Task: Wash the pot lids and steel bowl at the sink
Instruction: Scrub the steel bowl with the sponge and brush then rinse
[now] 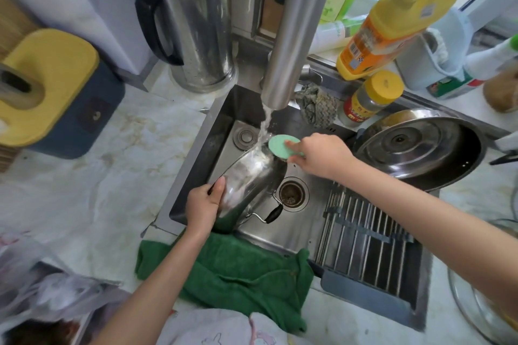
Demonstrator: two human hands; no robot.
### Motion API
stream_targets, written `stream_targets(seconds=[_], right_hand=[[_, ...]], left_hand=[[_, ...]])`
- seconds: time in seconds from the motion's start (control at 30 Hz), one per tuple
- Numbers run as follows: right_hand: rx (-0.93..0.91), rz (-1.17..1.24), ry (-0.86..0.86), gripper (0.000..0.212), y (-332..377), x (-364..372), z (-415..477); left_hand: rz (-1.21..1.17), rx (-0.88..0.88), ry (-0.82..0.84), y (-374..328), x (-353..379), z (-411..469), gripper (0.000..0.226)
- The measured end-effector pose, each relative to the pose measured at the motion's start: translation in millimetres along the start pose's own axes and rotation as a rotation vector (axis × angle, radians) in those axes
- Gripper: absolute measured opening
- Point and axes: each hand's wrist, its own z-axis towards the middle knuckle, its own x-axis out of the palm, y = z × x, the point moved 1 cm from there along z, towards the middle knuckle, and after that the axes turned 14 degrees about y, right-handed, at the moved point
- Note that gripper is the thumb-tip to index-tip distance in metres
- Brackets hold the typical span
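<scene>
Marble-patterned table [106,176]: surrounds the sink [196,165]; a blue bin with a yellow top [56,92] stands at its far left.
Steel jug [196,22]: upright behind the sink's left corner, with its black handle to the left.
Green towel [229,269]: draped over the sink's near edge, beneath the left forearm.
Left hand [203,204]: clamped on the lower rim of the pot lid [246,176], thumb on its shiny face.
Pot lid: held tilted inside the sink, upper edge under the water; its wire handle with a black grip points toward the drain [291,194].
Tap [294,36]: wide steel spout above the basin, water running onto the pot lid.
Scrub pad [281,145]: round, light green, touching the pot lid's upper edge.
Right hand [319,154]: fingers pinched on the scrub pad.
Drying rack [364,232]: steel bars across the sink's right part.
Second lid [406,143]: rests on a dark pan [462,165], right of the sink.
Detergent bottle [386,28]: yellow-orange, on the ledge behind the sink.
</scene>
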Motion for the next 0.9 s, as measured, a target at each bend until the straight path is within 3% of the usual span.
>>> stream_targets(seconds=[0.17, 0.27, 0.4, 0.5, 0.63, 0.73, 0.9], right_hand=[[-0.127, -0.038, -0.024, 0.048, 14, 5, -11], [-0.021, -0.094, -0.03, 0.05, 1, 4, -5], [-0.125, -0.084, -0.035, 0.048, 14, 5, -10], [-0.05, -0.103, -0.037, 0.049, 4, 1, -7], [-0.124, -0.101, -0.02, 0.048, 14, 6, -13], [-0.025, -0.095, -0.014, 0.049, 5, 3, -9], [-0.11, -0.066, -0.012, 0.048, 18, 5, -16]], left_hand=[[0.0, 0.001, -0.007, 0, -1, 1, 0.056], [0.013, 0.005, 0.008, -3, 0, -2, 0.056], [0.014, -0.001, 0.008, -8, -1, -4, 0.056], [0.029, 0.007, 0.017, -6, -1, -3, 0.055], [0.031, 0.009, 0.009, -2, -1, -1, 0.055], [0.038, 0.015, 0.019, -3, 0, -3, 0.055], [0.039, 0.013, 0.021, -3, -1, -3, 0.055]])
